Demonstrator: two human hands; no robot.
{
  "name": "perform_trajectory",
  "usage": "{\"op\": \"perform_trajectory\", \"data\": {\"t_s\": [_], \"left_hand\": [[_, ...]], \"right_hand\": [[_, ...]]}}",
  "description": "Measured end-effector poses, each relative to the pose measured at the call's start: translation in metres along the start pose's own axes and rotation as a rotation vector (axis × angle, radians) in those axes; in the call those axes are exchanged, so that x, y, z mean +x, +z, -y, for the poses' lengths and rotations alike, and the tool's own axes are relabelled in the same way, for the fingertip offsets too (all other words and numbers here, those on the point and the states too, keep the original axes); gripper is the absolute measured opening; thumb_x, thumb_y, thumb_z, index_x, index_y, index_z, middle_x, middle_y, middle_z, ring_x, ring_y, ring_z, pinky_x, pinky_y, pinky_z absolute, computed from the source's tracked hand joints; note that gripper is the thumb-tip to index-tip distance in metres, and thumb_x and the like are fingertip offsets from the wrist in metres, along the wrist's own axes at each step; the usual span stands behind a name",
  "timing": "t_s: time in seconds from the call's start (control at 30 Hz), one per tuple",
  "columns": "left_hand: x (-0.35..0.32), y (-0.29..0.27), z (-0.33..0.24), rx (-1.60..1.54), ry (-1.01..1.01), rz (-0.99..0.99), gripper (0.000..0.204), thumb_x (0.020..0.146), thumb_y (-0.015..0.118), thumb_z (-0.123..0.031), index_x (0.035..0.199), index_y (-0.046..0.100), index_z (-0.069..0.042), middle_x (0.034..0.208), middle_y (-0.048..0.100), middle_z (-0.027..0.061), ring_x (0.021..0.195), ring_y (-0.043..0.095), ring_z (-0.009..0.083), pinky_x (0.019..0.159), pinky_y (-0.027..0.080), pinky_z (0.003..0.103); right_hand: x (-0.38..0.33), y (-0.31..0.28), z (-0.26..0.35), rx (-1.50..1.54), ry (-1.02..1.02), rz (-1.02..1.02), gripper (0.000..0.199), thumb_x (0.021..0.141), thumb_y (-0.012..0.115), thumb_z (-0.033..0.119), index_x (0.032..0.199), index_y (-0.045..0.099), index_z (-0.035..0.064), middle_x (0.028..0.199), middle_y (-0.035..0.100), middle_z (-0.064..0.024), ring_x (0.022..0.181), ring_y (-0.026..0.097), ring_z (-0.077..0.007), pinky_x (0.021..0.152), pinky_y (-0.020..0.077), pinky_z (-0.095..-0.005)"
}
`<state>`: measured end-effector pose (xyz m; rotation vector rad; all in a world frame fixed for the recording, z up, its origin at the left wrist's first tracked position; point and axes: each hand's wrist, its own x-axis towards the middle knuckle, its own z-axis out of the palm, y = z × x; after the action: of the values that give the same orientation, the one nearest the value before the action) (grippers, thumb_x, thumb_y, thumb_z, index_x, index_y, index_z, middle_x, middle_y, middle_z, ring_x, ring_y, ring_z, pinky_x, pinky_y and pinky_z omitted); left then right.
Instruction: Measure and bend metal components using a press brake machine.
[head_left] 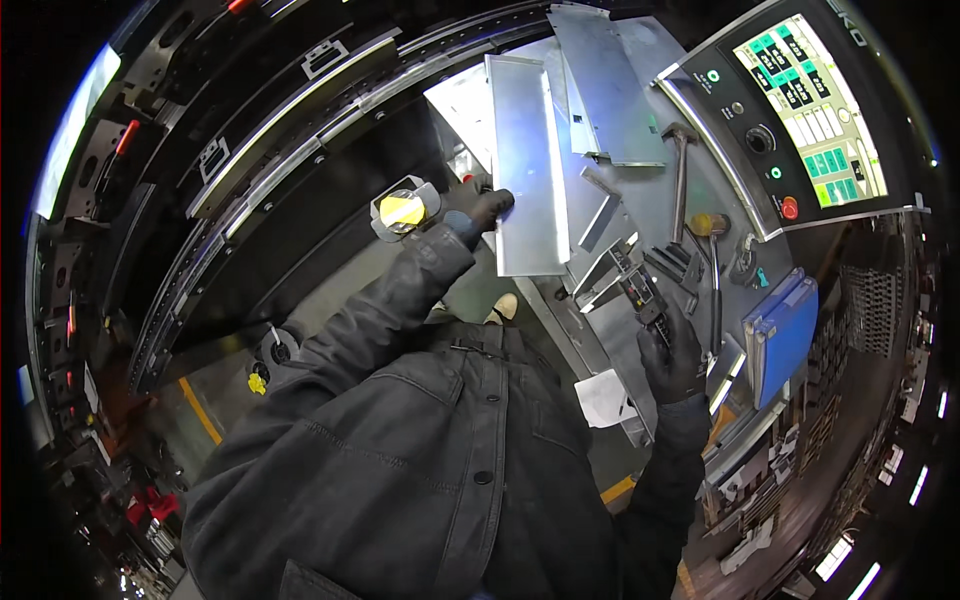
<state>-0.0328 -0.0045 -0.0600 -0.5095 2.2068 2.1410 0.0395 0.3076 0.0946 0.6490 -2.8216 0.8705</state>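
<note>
Sheet-metal panel, long and bright with a folded lip at its far end, lies lengthwise on the grey work table, its near left edge pinched by the left hand. That hand wears a dark glove and is closed on the panel's edge, thumb on top. The right hand, also gloved, is wrapped around a dark digital caliper, whose body and jaws stick out forward from the fist toward the panel's near right corner; whether the tool touches the metal is hard to tell from here.

Right of the panel lie several smaller bent strips, and another large folded sheet sits beyond it, partly overlapping. A hammer with a steel head lies further right, beside a mallet with an orange head. A blue folder or case rests at the table's right edge, and a white scrap of paper hangs off the near edge by the person's jacket.

Above the table, a control panel carries a lit screen with green and white tiles, a black knob, and a round red button. Left of the hand, a round yellow tag sits in a grey holder on the dark machine frame.
</note>
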Motion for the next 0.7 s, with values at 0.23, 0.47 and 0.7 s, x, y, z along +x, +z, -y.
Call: {"op": "perform_trajectory", "data": {"t_s": [0.23, 0.47, 0.7], "left_hand": [[-0.01, -0.011, -0.035, 0.035, 0.252, 0.015, 0.052, 0.067, 0.057, -0.005, 0.113, 0.032, -0.002, 0.096, 0.046, 0.0186, 0.063, 0.051, 0.0218, 0.049, 0.042, 0.022], [-0.036, -0.031, -0.062, 0.055, 0.505, 0.129, 0.078, 0.064, 0.053, 0.0, 0.134, 0.02, -0.004, 0.12, 0.04, 0.0268, 0.078, 0.054, 0.0286, 0.056, 0.044, 0.023], [-0.078, -0.046, -0.099, 0.127, 0.24, 0.523, 0.02, 0.075, 0.053, -0.003, 0.088, 0.067, 0.001, 0.079, 0.066, 0.0072, 0.07, 0.059, 0.0138, 0.066, 0.045, 0.023]], "right_hand": [[-0.004, 0.011, 0.0, 0.02, 0.207, 0.055, 0.05, 0.073, 0.062, 0.011, 0.119, 0.047, -0.0011, 0.09, 0.061, -0.0168, 0.064, 0.057, -0.027, 0.056, 0.0462, -0.0341], [0.022, -0.001, 0.022, 0.117, -0.08, 0.067, 0.058, 0.071, 0.068, 0.018, 0.12, 0.045, -0.0017, 0.095, 0.06, -0.0153, 0.075, 0.059, -0.0258, 0.065, 0.0478, -0.0336], [0.026, 0.023, 0.046, -0.29, -0.37, -0.138, 0.061, 0.061, 0.078, 0.027, 0.114, 0.054, 0.0089, 0.107, 0.058, -0.012, 0.067, 0.057, -0.0181, 0.056, 0.0479, -0.0282]]}}
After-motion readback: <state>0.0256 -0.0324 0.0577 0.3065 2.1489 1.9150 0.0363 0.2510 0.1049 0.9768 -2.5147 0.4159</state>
